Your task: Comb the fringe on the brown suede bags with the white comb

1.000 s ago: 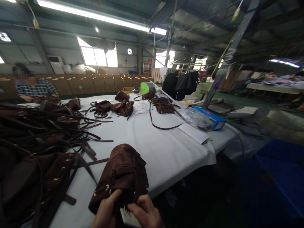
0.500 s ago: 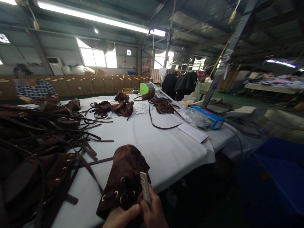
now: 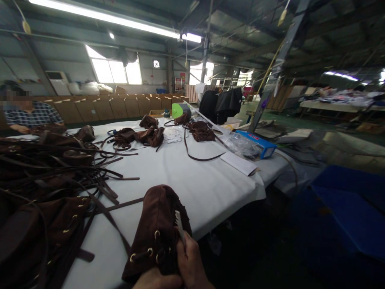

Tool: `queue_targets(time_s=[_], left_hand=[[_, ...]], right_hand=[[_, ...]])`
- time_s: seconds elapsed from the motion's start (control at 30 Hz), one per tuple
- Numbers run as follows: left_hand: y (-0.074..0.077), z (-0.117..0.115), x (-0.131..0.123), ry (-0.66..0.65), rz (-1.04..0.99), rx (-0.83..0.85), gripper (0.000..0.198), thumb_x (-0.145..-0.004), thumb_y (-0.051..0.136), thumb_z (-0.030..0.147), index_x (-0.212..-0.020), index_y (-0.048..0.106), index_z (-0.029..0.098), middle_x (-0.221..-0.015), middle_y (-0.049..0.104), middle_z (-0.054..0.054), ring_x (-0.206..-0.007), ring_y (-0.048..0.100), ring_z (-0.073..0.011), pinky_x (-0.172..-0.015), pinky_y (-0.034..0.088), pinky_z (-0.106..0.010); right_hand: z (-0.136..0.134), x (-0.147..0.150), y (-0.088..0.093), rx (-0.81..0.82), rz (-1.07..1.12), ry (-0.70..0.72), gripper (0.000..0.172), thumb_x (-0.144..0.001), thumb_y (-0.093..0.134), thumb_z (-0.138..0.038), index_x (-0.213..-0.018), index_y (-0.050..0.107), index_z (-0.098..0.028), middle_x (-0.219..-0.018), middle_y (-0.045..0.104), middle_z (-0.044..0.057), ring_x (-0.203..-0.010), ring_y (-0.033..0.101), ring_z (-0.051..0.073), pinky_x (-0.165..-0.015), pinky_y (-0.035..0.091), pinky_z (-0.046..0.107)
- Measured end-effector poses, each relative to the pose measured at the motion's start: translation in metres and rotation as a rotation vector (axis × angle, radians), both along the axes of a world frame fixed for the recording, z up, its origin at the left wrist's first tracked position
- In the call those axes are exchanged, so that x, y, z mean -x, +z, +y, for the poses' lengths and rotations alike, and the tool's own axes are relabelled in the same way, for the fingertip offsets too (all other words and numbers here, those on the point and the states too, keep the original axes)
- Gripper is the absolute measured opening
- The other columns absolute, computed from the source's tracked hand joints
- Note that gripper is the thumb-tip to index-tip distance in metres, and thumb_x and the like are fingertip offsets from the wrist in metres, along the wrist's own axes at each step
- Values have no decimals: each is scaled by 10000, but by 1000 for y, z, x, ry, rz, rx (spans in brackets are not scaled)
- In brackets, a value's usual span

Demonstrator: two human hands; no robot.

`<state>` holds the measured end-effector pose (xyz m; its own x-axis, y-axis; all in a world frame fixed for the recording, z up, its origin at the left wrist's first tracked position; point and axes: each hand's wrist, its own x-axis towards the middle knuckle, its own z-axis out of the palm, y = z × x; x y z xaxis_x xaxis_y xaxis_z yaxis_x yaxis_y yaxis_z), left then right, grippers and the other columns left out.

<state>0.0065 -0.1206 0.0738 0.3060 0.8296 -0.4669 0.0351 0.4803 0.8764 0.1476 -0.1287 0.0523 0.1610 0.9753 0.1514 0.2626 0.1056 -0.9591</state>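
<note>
Shows dark straps (image 3: 131,178) left of the brown bag (image 3: 158,218). Has the left hand (image 3: 159,279) at the bag's near end, fingers hidden; cannot tell how tightly closed. Points the bag's long axis away from both hands. Holds a pale brush (image 3: 179,225) at the bag's right side, bristles toward it, in the closed, nearer right hand (image 3: 191,257).

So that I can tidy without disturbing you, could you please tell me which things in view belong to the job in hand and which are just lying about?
Job in hand:
brown bag, left hand at its near end
pale toothed tool, held in the right hand
similar brown bags piled at left, probably

Apparently just lying about:
blue box
clear plastic
flat white sheet
</note>
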Motion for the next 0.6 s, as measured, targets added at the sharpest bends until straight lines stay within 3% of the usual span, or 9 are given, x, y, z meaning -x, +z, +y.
queue_targets(time_s=[0.07, 0.13, 0.23, 0.3, 0.37, 0.43, 0.5, 0.6], left_hand=[[-2, 2, 0, 55, 30, 36, 517, -434, 741, 22, -931, 747, 164, -1198, 672, -103, -1347, 361, -371, -1139, 255, -430], [-2, 6, -1, 83, 12, 64, 436, -488, 732, 52, -911, 740, 156, -1098, 718, -110, -1290, 444, -368, -1090, 340, -423], [-1, 10, -7, 107, -33, 125, 313, -608, 683, 136, -919, 718, 117, -907, 756, -127, -1045, 639, -347, -917, 494, -416], [3, 13, -11, 132, -65, 194, 253, -637, 670, 167, -875, 707, 87, -798, 754, -131, -807, 699, -308, -784, 536, -391], [7, 14, -15, 155, -86, 244, 215, -625, 691, 176, -813, 697, 73, -731, 744, -127, -647, 685, -272, -680, 537, -366], [12, 15, -20, 167, -116, 247, 208, -606, 710, 168, -791, 692, 75, -725, 742, -121, -653, 684, -270, -676, 533, -357], [15, 15, -25, 170, -165, 249, 230, -592, 716, 146, -812, 692, 83, -741, 745, -112, -735, 695, -284, -739, 530, -360], [11, 12, -31, 162, -203, 295, 232, -583, 714, 135, -809, 689, 93, -710, 739, -100, -753, 697, -300, -773, 526, -387]], right_hand=[[4, -3, 1, -18, -38, 8, 371, -893, 417, -309, -1168, 632, -185, -1084, 698, 83, -1034, 632, 203, -898, 492, 286], [8, -11, 0, 2, -49, -64, 396, -906, 426, -377, -1199, 594, -170, -1071, 702, 92, -995, 650, 209, -856, 513, 291], [4, -31, -7, 76, -71, -268, 481, -934, 360, -475, -1202, 547, -122, -809, 720, 86, -727, 686, 210, -661, 547, 290], [-7, -46, -9, 59, -129, -314, 453, -955, 322, -461, -1160, 552, -128, -681, 690, 62, -591, 661, 197, -562, 529, 274], [-21, -55, -9, -71, -236, -268, 343, -963, 356, -395, -1100, 575, -169, -746, 704, 73, -639, 677, 189, -594, 534, 257], [-33, -56, -7, -240, -374, -179, 269, -960, 390, -307, -1121, 572, -191, -885, 721, 89, -742, 695, 181, -670, 545, 247], [-37, -50, -7, -368, -512, -54, 353, -961, 367, -254, -1283, 487, -171, -949, 724, 101, -736, 698, 175, -658, 554, 241], [-29, -36, -16, -420, -657, 65, 532, -959, 342, -260, -1463, 246, -116, -990, 722, 137, -677, 694, 177, -578, 559, 233]])
